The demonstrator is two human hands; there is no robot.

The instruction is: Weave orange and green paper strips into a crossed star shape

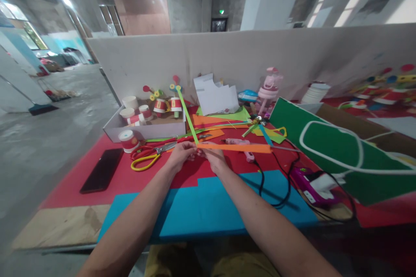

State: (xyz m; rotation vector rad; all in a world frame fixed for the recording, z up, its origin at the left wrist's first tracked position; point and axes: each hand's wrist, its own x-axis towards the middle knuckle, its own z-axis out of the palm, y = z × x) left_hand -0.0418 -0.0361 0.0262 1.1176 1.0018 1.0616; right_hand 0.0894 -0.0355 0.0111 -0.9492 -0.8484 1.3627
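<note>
My left hand (183, 155) and my right hand (212, 155) meet above the red tabletop, fingers closed. They pinch the place where two paper strips come together at an angle. A light green paper strip (187, 113) rises from the fingertips, leaning up and to the left. Out to the right, over my right hand, stretches an orange paper strip (238, 148). My fingers hide how the two ends join. Just left of my left hand lie scissors with yellow handles (146, 162). A pink glue gun (238, 143) rests beyond the orange strip, its black cable trailing right.
Blue paper (182, 214) lies under my forearms. A black phone (102, 171) is at left, near a white box (146, 132) holding paper cups. A green board (341, 151), a purple power socket (313, 186) and cables occupy the right. A white partition (221, 52) closes the back.
</note>
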